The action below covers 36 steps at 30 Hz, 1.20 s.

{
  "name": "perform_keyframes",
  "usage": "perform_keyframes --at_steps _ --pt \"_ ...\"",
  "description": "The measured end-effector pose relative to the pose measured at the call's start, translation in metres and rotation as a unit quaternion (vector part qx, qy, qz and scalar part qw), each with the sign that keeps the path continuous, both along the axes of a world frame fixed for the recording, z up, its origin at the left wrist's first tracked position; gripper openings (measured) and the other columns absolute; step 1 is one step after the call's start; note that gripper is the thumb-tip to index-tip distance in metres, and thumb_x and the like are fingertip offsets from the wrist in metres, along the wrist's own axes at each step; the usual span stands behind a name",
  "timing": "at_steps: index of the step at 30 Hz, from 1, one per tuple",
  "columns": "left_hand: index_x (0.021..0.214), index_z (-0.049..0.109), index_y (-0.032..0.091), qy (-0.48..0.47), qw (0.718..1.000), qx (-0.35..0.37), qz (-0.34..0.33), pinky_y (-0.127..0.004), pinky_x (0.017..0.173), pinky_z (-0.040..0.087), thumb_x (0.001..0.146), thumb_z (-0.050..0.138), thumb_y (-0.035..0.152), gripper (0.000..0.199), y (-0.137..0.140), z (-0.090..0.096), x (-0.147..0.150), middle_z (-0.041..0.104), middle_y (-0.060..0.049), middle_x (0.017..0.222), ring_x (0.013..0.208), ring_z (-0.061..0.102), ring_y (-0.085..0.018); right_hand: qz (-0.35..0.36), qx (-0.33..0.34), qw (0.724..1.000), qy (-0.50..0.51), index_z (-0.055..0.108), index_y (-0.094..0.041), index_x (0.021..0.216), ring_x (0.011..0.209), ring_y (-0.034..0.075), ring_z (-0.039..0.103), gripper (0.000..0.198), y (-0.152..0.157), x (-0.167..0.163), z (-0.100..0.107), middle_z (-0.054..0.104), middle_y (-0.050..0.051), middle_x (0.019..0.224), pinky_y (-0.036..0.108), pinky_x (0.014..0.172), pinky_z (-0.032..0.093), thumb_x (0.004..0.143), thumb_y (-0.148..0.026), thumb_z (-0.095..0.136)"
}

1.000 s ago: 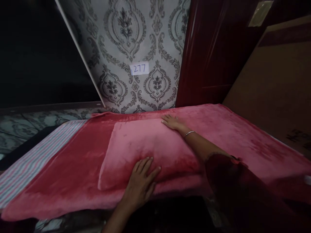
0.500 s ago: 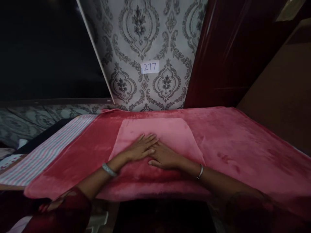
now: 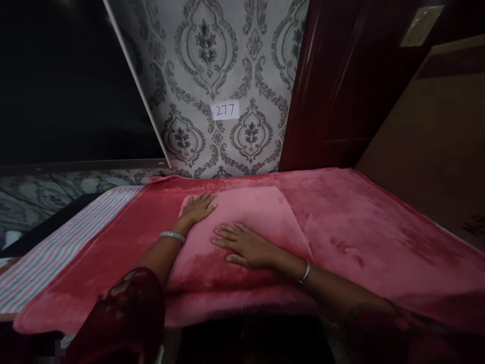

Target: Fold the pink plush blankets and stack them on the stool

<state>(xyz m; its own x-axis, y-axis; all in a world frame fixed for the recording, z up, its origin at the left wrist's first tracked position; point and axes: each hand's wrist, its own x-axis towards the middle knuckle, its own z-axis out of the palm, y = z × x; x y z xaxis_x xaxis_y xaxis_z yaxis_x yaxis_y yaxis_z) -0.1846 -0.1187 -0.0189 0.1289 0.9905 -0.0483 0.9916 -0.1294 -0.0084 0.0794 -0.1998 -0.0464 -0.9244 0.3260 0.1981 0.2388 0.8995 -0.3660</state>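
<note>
A folded pink plush cloth lies in the middle of a larger pink and red plush blanket spread over the table. My left hand rests flat near the cloth's far left corner, its fingers apart. Lower down and closer to me, my right hand is laid flat on the same cloth with fingers spread, pointing left. Neither hand grips anything, and a gap separates the two. Each wrist wears a silvery bangle.
A striped cloth shows at the left, beside the blanket. Behind stand a dark screen, a patterned wall with a paper label reading 277, and a dark red glossy panel. A cardboard box stands at the right.
My hands were together, one overlapping the other, on the cloth. They have parted: the left has moved to the far left corner, the right slightly nearer me. The view has shifted slightly.
</note>
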Motion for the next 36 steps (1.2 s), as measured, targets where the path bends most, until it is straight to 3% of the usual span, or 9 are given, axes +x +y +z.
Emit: perform_keyframes --at_steps 3,5,9,12,20,26,32,35,36 --pt "0.162 0.026 0.025 0.0 1.0 -0.005 -0.001 -0.06 0.122 0.019 0.103 0.026 0.052 0.065 -0.003 -0.001 0.001 0.027 -0.01 0.168 0.155 0.024 -0.031 -0.027 -0.03 0.999 0.026 0.04 -0.028 0.157 0.153 0.02 0.029 0.057 0.019 -0.002 0.005 0.036 0.006 0.164 0.046 0.126 0.016 0.105 -0.052 0.04" --pt "0.162 0.027 0.024 0.004 1.0 0.0 -0.001 -0.059 0.122 0.02 0.103 0.027 0.052 0.065 -0.003 0.0 0.001 0.028 -0.012 0.167 0.155 0.025 -0.031 -0.111 -0.026 0.993 0.038 0.044 -0.026 0.155 0.149 0.021 0.037 0.052 0.041 0.001 0.012 0.044 0.008 0.159 0.048 0.125 0.021 0.107 -0.045 0.038" --pt "0.161 0.029 0.023 0.011 1.0 0.013 0.003 -0.059 0.121 0.021 0.103 0.026 0.052 0.065 0.001 0.0 0.002 0.028 -0.016 0.166 0.154 0.028 -0.031 -0.334 0.009 0.942 -0.024 0.042 -0.023 0.156 0.152 0.029 0.032 0.054 0.085 0.021 0.022 0.037 0.012 0.163 0.058 0.122 0.021 0.106 -0.041 0.038" --pt "0.162 0.028 0.023 -0.011 1.0 0.0 0.004 -0.058 0.122 0.018 0.103 0.025 0.055 0.067 0.005 -0.004 -0.002 0.025 -0.016 0.167 0.155 0.025 -0.031 -0.419 0.022 0.905 -0.076 0.041 -0.024 0.157 0.153 0.032 0.027 0.055 0.101 0.036 0.015 0.031 0.011 0.166 0.059 0.121 0.022 0.106 -0.043 0.037" --pt "0.159 0.036 0.023 -0.052 0.997 0.052 0.001 -0.047 0.124 0.02 0.104 0.023 0.049 0.062 0.002 -0.015 -0.013 0.035 -0.01 0.164 0.153 0.031 -0.023 -0.43 0.064 0.898 -0.066 0.039 -0.025 0.158 0.153 0.031 0.027 0.056 0.102 0.042 -0.008 0.03 0.009 0.167 0.056 0.122 0.022 0.106 -0.047 0.032" --pt "0.16 0.034 0.021 -0.017 0.996 0.034 0.079 -0.063 0.122 0.016 0.102 0.026 0.052 0.065 -0.004 -0.005 -0.012 0.032 -0.014 0.165 0.154 0.027 -0.033 -0.416 0.029 0.905 -0.077 0.035 -0.026 0.16 0.155 0.027 0.023 0.057 0.11 0.049 -0.003 0.026 0.007 0.168 0.054 0.124 0.02 0.107 -0.045 0.029" --pt "0.156 0.041 0.014 -0.142 0.986 0.086 0.029 -0.042 0.124 0.027 0.1 0.022 0.056 0.073 -0.039 -0.02 -0.078 0.034 -0.012 0.165 0.153 0.03 -0.025 -0.375 -0.016 0.927 0.019 0.043 -0.02 0.156 0.154 0.025 0.028 0.058 0.096 0.113 -0.022 0.035 0.01 0.164 0.051 0.125 0.021 0.102 -0.041 0.037" --pt "0.154 0.044 0.02 -0.19 0.968 0.162 -0.018 -0.048 0.119 0.037 0.099 0.026 0.054 0.067 -0.079 -0.038 -0.115 0.044 -0.01 0.16 0.148 0.039 -0.029 -0.371 -0.039 0.919 0.128 0.047 -0.023 0.154 0.148 0.023 0.04 0.055 0.064 0.159 -0.04 0.047 0.008 0.158 0.05 0.125 0.025 0.103 -0.039 0.034" --pt "0.156 0.042 0.021 -0.183 0.965 0.185 -0.026 -0.049 0.117 0.04 0.098 0.03 0.052 0.066 -0.094 -0.043 -0.122 0.039 -0.01 0.163 0.149 0.039 -0.031 -0.371 -0.043 0.916 0.149 0.045 -0.025 0.154 0.147 0.023 0.041 0.055 0.051 0.173 -0.046 0.047 0.007 0.157 0.05 0.125 0.026 0.102 -0.039 0.035"
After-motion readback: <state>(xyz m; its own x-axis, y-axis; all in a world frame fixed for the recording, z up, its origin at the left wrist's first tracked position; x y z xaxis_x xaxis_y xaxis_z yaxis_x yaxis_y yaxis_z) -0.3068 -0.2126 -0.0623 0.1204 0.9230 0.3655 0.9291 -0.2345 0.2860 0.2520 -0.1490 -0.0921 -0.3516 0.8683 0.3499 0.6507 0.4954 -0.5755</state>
